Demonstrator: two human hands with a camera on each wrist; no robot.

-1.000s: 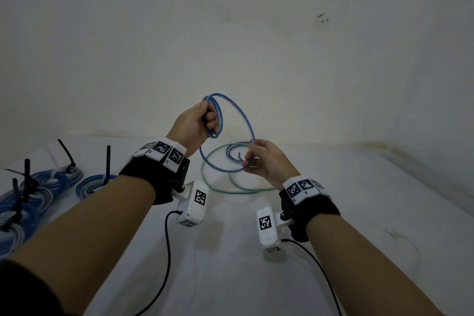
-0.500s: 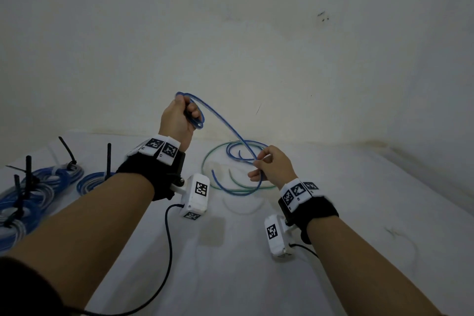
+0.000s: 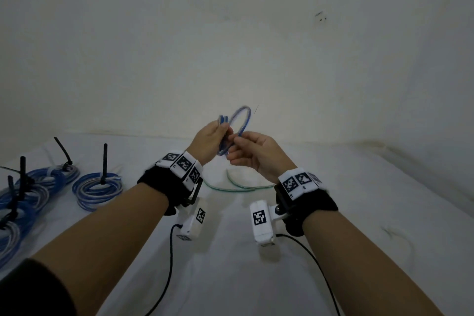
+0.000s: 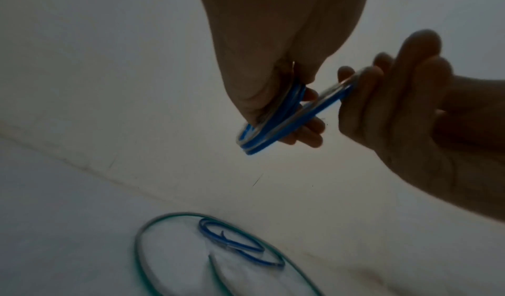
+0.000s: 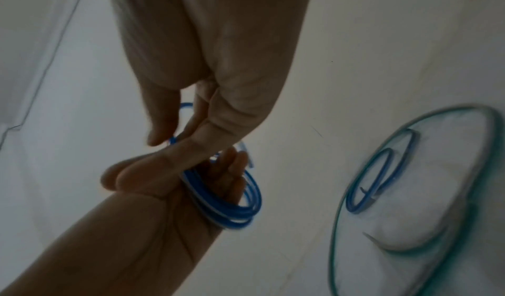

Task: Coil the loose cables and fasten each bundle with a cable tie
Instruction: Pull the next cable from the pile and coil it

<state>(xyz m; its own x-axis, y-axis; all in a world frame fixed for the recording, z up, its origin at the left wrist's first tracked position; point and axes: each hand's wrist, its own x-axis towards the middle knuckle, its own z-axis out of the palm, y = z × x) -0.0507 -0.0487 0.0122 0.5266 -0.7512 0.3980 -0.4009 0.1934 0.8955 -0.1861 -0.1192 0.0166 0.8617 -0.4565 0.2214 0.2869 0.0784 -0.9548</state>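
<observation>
A blue cable (image 3: 242, 118) is gathered in small loops held up in front of the wall. My left hand (image 3: 216, 136) grips the coil (image 4: 259, 136) with curled fingers. My right hand (image 3: 241, 142) pinches one more loop (image 4: 336, 93) right beside the left fingers. In the right wrist view the coil (image 5: 237, 212) hangs out below my left hand (image 5: 207, 184), and my right hand (image 5: 175, 132) pinches the strand above it. A loose green cable (image 3: 230, 186) lies on the white table under my hands, with a short blue cable (image 4: 232, 244) inside its curve.
Tied blue bundles (image 3: 97, 187) (image 3: 33, 192) lie at the left of the table (image 3: 230, 277), with black cable tie tails (image 3: 104, 161) sticking up. The wall (image 3: 230, 33) rises close behind. Black camera leads (image 3: 166, 277) trail from both wrists.
My right hand has risen and moved left to meet the left hand. The long hanging stretch of blue cable is now drawn up into a small loop at the coil.
</observation>
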